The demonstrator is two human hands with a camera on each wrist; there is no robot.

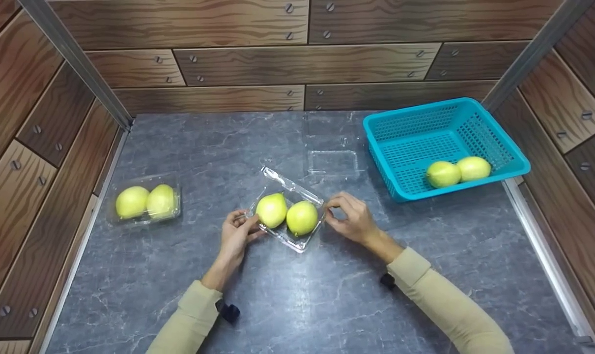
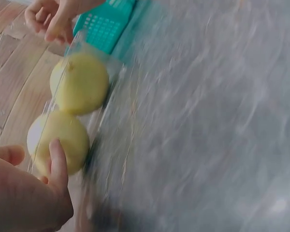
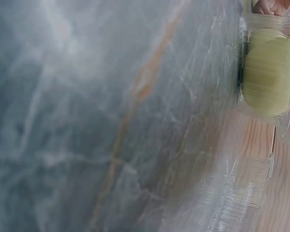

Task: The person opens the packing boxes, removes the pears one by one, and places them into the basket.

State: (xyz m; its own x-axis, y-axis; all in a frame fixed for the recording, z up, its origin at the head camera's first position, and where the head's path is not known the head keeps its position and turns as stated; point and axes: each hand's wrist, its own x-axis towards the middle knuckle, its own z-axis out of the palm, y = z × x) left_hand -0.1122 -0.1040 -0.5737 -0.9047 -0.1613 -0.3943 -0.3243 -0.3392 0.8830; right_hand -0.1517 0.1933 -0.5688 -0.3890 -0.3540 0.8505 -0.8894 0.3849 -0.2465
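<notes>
A clear plastic clamshell container (image 1: 297,243) sits turned at an angle mid-table with two yellow-green lemons inside, the left lemon (image 1: 271,210) and the right lemon (image 1: 302,218). My left hand (image 1: 236,237) grips its left corner, thumb near the left lemon. At the opposite corner, the thumb and index finger of my right hand (image 1: 350,216) pinch the plastic edge. In the left wrist view one finger (image 2: 58,159) of my left hand lies across the near lemon (image 2: 70,140). The right wrist view shows a lemon (image 3: 268,72) through the container's wall.
A turquoise basket (image 1: 400,194) at the back right holds two lemons (image 1: 443,174). Another clear container (image 1: 179,196) with two lemons stands at the left. Beside the basket lies an open clear container (image 1: 332,162). Wood-patterned walls (image 1: 238,64) enclose the table.
</notes>
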